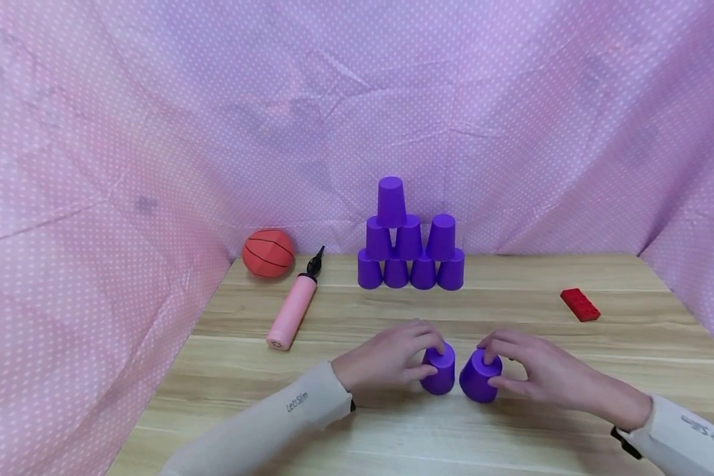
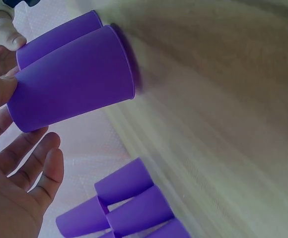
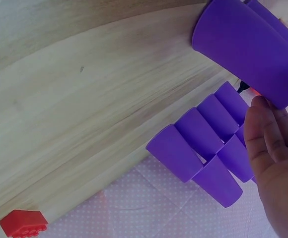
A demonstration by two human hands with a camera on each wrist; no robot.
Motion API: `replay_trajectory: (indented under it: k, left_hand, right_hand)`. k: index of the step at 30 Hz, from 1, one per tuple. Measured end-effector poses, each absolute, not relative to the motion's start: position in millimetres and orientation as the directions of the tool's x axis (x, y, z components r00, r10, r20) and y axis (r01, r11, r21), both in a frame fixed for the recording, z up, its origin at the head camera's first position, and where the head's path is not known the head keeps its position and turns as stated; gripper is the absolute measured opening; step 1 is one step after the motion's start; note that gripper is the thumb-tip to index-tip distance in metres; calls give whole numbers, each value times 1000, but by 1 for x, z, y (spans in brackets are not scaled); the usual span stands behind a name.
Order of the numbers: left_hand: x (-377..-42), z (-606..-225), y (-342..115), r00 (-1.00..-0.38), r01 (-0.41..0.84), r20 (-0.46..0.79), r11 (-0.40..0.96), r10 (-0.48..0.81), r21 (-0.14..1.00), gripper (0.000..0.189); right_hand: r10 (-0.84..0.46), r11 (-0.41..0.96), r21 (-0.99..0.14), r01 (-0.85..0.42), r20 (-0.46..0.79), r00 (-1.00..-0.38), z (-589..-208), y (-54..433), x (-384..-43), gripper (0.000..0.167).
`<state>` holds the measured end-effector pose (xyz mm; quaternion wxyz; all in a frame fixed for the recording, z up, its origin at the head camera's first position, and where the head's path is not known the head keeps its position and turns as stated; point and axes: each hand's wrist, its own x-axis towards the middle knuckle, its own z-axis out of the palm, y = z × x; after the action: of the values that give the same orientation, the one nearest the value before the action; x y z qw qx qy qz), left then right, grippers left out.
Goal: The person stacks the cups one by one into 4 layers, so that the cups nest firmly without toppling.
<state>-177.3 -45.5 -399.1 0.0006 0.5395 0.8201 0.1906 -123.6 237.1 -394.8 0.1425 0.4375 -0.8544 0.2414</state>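
Two upside-down purple cups stand side by side at the front middle of the table, a narrow gap between them in the head view. My left hand (image 1: 401, 354) pinches the left cup (image 1: 442, 377) near its closed top, thumb on the near side. The right cup (image 1: 478, 383) is gripped by my right hand (image 1: 535, 365), with fingers over the top edge and thumb at its side. Behind them rises a pyramid of purple cups (image 1: 423, 272), all upside down: several in the bottom row, three above, and a single cup (image 1: 391, 201) on the left pair.
Back left on the wooden table (image 1: 512, 304) lies a red ball with black lines (image 1: 268, 253). Beside it is a pink hand pump (image 1: 294, 311) with a black nozzle. A red toy brick (image 1: 580, 305) lies at the right. Pink dotted cloth (image 1: 357, 119) hangs behind the table.
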Motion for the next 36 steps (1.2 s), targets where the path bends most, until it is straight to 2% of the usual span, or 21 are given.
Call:
replay_trajectory:
  k: [5,12,27,36]
  left_hand:
    - [-181,-392,-53,-460,868,245,374,854,326,26]
    - [-192,-380,-65,-467,870,323,364,823,333,25]
    - [-213,-344,-90,-458,889,533,348,712,300,25]
    - [-226,-323,-104,-478,878,577,352,662,324,25]
  right_hand:
    - [-673,513,-288,-809,450,-587,-390,236,-127,34]
    - [-680,489,-300,-819,457,-573,-381,236,-136,35]
    - [-689,530,-234,-815,442,-574,-360,234,-161,34]
    - [-668,542,-226,-809,469,-578,-342,232,-177,32]
